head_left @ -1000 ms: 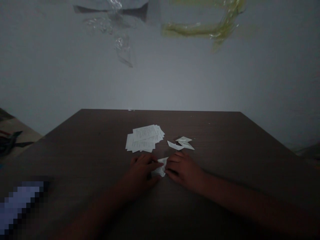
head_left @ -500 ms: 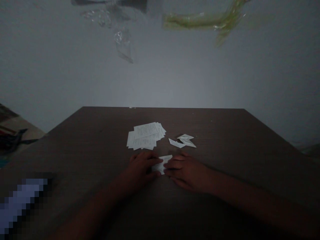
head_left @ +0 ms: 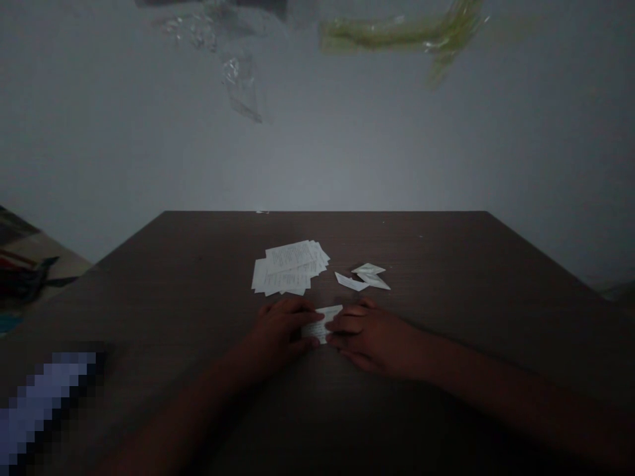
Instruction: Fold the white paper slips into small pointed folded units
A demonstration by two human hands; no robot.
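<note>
A small printed piece of paper (head_left: 322,321) lies on the table before me, apparently folded, with its ends covered by my fingers. From the left, my left hand (head_left: 286,330) holds it, index finger over the upper part and thumb at the lower edge. My right hand (head_left: 364,336) grips the other end, fingertips pressed on the paper and a little apart. Just beyond is a loose pile of printed paper sheets (head_left: 288,270). Right of that pile are a narrow folded paper strip (head_left: 350,282) and a folded, pointed paper piece (head_left: 371,275).
The dark wooden table (head_left: 421,264) reaches back to a pale wall (head_left: 347,145). Yellowish tape (head_left: 397,34) and clear plastic tape (head_left: 243,86) are stuck up there. A pixelated bluish object (head_left: 47,400) lies at the near left. Blurred items (head_left: 24,277) show beyond the table's left edge.
Both hands keep almost the same place on the paper. The camera view has shifted very slightly; the pile and folded pieces have stayed put.
</note>
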